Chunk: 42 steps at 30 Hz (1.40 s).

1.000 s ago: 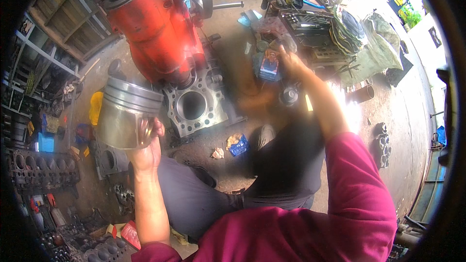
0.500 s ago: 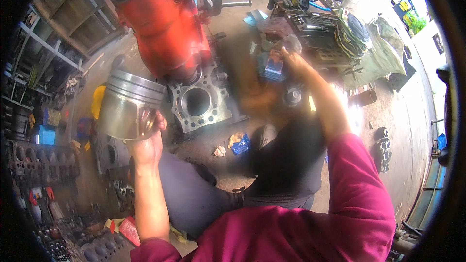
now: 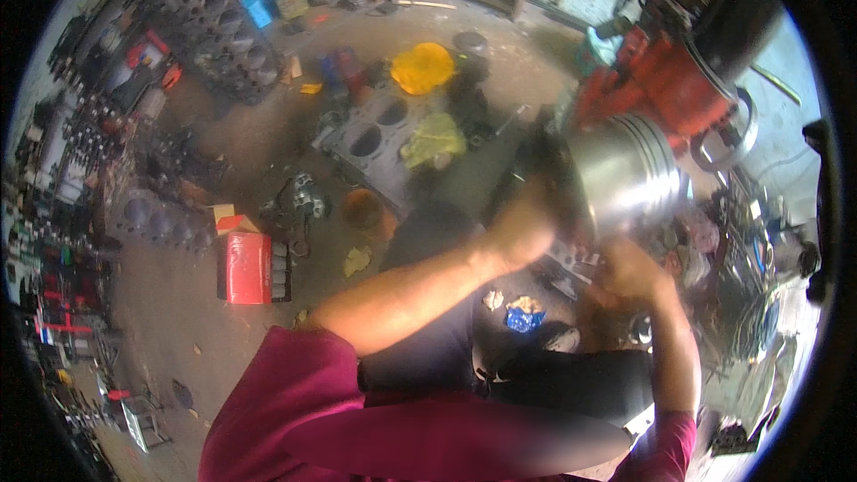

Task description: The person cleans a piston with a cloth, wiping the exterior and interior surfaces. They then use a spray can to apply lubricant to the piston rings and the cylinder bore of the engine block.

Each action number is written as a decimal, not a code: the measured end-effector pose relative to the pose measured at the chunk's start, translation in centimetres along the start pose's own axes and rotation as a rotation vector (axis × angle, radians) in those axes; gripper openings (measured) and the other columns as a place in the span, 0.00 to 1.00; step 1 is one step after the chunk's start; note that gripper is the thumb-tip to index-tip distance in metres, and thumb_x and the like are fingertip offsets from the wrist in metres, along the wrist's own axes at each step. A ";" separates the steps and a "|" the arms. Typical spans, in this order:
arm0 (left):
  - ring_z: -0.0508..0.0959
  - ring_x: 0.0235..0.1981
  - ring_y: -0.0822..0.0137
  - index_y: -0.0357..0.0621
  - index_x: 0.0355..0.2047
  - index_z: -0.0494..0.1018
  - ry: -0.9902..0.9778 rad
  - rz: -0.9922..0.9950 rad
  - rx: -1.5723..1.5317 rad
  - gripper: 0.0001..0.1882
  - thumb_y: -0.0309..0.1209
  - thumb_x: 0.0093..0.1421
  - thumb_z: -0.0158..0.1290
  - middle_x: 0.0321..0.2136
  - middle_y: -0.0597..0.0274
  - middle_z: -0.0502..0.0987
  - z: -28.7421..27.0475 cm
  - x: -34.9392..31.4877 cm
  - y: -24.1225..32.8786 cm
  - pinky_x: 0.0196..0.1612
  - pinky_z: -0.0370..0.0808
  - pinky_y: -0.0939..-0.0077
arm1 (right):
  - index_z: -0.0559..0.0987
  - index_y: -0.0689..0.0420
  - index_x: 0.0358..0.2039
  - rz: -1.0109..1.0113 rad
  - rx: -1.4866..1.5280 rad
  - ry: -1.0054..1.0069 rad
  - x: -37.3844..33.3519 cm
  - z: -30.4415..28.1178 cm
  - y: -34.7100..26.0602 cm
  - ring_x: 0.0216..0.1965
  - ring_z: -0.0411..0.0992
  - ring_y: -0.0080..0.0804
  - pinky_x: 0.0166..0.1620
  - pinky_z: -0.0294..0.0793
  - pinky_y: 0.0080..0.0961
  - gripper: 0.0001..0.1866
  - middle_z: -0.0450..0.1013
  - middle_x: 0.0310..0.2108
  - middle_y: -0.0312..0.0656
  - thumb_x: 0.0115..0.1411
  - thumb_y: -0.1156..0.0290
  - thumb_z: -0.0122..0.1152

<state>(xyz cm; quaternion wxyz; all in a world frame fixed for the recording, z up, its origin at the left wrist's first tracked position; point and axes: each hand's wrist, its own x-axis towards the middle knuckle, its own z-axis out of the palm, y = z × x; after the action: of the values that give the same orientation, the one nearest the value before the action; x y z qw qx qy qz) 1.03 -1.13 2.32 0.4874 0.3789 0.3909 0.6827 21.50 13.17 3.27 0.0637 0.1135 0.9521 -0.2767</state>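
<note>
Gripping piston (image 3: 620,174) by its skirt in left hand (image 3: 518,234), raised right of centre. Can't tell right hand's (image 3: 629,275) fingers: blurred, just below. Probably mid-handling; calls for steady two-sided support. Smooth, shiny cylinder, ring-grooved at right end. Farther out: red metal machine (image 3: 687,89) far right, glossy red box (image 3: 245,268) left.

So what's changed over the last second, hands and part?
The view has swung left. The piston has tipped over, its ringed end going from up to rightward, and now overlaps the red machine in view. The right hand has left the blue box and come back just below the piston; blur hides whether it holds anything.
Unchanged: left hand holding the piston; blue wrapper on the floor.
</note>
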 end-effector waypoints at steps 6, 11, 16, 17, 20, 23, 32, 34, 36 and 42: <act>0.76 0.46 0.69 0.35 0.53 0.68 0.061 0.172 -0.080 0.16 0.32 0.70 0.50 0.44 0.57 0.76 0.0 -0.7 0.3 0.49 0.77 0.68 | 0.79 0.56 0.54 0.046 -0.229 0.128 15.6 2.9 -2.0 0.54 0.76 0.53 0.56 0.75 0.45 0.22 0.78 0.50 0.55 0.61 0.60 0.66; 0.78 0.52 0.71 0.38 0.58 0.74 -0.050 0.071 -0.117 0.18 0.35 0.74 0.50 0.51 0.62 0.81 -2.6 -1.2 0.1 0.57 0.74 0.72 | 0.79 0.58 0.54 0.063 -0.228 0.246 28.4 5.9 -0.7 0.54 0.75 0.56 0.58 0.75 0.46 0.24 0.76 0.52 0.57 0.60 0.61 0.66; 0.78 0.50 0.71 0.34 0.54 0.77 -0.068 -0.065 -0.142 0.21 0.41 0.74 0.50 0.48 0.60 0.82 -4.3 -1.4 0.4 0.56 0.74 0.71 | 0.76 0.51 0.60 0.146 -0.247 0.116 34.5 13.1 -0.9 0.64 0.67 0.53 0.63 0.72 0.48 0.28 0.70 0.60 0.52 0.60 0.58 0.66; 0.79 0.49 0.70 0.34 0.53 0.77 -0.028 -0.030 -0.130 0.21 0.40 0.74 0.50 0.48 0.59 0.83 -4.3 -1.4 0.5 0.55 0.75 0.71 | 0.77 0.50 0.59 0.124 -0.332 0.122 34.8 14.4 -0.7 0.63 0.67 0.53 0.62 0.73 0.49 0.26 0.71 0.59 0.51 0.60 0.58 0.65; 0.75 0.33 0.75 0.41 0.46 0.74 0.015 0.013 -0.225 0.14 0.40 0.72 0.53 0.34 0.66 0.77 -4.3 -1.4 0.7 0.36 0.73 0.76 | 0.80 0.49 0.54 0.057 -0.395 0.155 35.8 15.7 0.1 0.58 0.70 0.54 0.57 0.75 0.49 0.22 0.73 0.54 0.49 0.60 0.59 0.66; 0.77 0.40 0.70 0.38 0.52 0.72 0.032 0.106 -0.113 0.18 0.39 0.71 0.53 0.40 0.60 0.78 -4.9 -1.5 1.4 0.43 0.76 0.70 | 0.80 0.53 0.55 0.042 -0.149 0.198 34.5 13.2 -0.4 0.59 0.72 0.55 0.60 0.73 0.47 0.22 0.74 0.56 0.55 0.62 0.60 0.65; 0.79 0.49 0.61 0.43 0.66 0.63 -0.066 -0.076 -0.288 0.32 0.29 0.64 0.61 0.57 0.51 0.74 -6.4 -2.7 3.8 0.49 0.82 0.64 | 0.78 0.59 0.56 0.050 0.653 0.392 11.0 -1.4 -2.6 0.56 0.76 0.40 0.63 0.73 0.38 0.21 0.78 0.53 0.46 0.65 0.64 0.61; 0.82 0.47 0.53 0.44 0.68 0.60 -0.268 0.125 -0.103 0.30 0.31 0.68 0.56 0.58 0.45 0.73 -7.2 -2.4 3.0 0.46 0.86 0.61 | 0.78 0.58 0.55 0.165 1.262 0.471 4.6 -3.2 -2.5 0.55 0.77 0.41 0.62 0.75 0.39 0.19 0.78 0.52 0.45 0.68 0.65 0.57; 0.83 0.45 0.49 0.43 0.68 0.61 -0.349 0.227 0.021 0.28 0.31 0.69 0.54 0.56 0.42 0.74 -7.6 -2.6 1.8 0.43 0.87 0.60 | 0.78 0.58 0.54 0.087 1.685 0.607 -1.6 -3.4 -2.8 0.54 0.79 0.41 0.62 0.76 0.40 0.17 0.79 0.51 0.44 0.70 0.65 0.53; 0.84 0.30 0.67 0.40 0.47 0.75 -0.278 -0.294 -0.164 0.11 0.28 0.66 0.59 0.34 0.55 0.81 -4.7 -6.5 -0.6 0.29 0.82 0.75 | 0.77 0.69 0.54 0.134 1.530 1.612 -14.2 3.8 -5.0 0.44 0.81 0.33 0.51 0.82 0.30 0.17 0.80 0.47 0.47 0.73 0.69 0.50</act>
<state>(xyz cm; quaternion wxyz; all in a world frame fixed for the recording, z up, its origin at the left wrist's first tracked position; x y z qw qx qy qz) -1.37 -8.02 -1.04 0.6601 0.3674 0.3142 0.5749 34.18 4.45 5.29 -0.6453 0.3208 0.2853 -0.6319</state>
